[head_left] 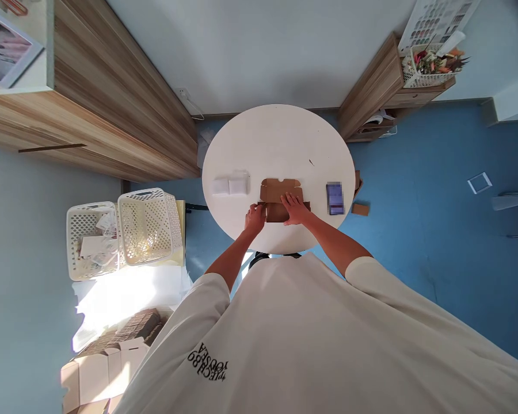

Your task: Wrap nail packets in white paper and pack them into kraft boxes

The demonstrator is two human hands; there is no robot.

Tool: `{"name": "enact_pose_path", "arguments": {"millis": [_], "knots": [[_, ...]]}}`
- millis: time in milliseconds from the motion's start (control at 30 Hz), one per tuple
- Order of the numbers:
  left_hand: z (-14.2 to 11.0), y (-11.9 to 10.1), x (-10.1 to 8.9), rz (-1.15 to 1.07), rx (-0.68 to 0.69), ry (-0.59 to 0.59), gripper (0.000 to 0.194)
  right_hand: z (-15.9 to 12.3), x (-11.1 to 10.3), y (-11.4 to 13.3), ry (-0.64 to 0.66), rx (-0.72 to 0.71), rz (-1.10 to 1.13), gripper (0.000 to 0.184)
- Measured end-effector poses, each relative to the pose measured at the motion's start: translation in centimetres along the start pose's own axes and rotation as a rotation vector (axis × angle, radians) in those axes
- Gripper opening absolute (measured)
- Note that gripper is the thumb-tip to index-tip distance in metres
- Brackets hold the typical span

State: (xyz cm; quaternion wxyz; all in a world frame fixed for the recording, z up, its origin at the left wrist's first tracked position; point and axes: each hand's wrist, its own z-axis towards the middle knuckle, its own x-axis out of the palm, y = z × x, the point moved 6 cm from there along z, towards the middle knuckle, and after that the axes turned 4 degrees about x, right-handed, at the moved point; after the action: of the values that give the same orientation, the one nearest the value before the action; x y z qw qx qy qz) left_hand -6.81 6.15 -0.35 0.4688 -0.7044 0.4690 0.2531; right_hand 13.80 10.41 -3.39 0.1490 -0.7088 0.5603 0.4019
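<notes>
A brown cardboard box (277, 214), partly folded with its notched lid flap standing open at the far side, lies near the front of the round white table (280, 144). My left hand (254, 218) is closed on its left side, fingers curled at the side flap. Across the right part of the box rests my right hand (294, 209), its fingers stretched out and spread over the inner fold. The palm side of both hands is hidden. To the left are two white packets (229, 186) in clear wrapping. A phone (335, 199) lies at the right.
Left of the table stand two white perforated baskets (148, 227), one holding packaging. Flattened cardboard boxes (99, 374) are stacked at lower left. A wooden cabinet (125, 86) rises at left, and a smaller wooden cabinet (373, 86) at back right. A small brown box (360, 209) is on the floor.
</notes>
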Motion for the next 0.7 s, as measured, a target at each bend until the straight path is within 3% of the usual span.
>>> {"name": "enact_pose_path", "arguments": {"millis": [233, 533, 700], "knots": [[0.1, -0.4, -0.4, 0.010, 0.011, 0.025, 0.036, -0.3, -0.4, 0.2, -0.009, -0.024, 0.034, 0.145], [-1.5, -3.1, -0.7, -0.035, 0.121, -0.039, 0.070, 0.2, -0.5, 0.0, -0.026, -0.023, 0.023, 0.148], [-0.9, -3.4, -0.3, -0.196, 0.040, -0.030, 0.064, 0.7, -0.2, -0.2, -0.054, -0.032, 0.034, 0.152]]}}
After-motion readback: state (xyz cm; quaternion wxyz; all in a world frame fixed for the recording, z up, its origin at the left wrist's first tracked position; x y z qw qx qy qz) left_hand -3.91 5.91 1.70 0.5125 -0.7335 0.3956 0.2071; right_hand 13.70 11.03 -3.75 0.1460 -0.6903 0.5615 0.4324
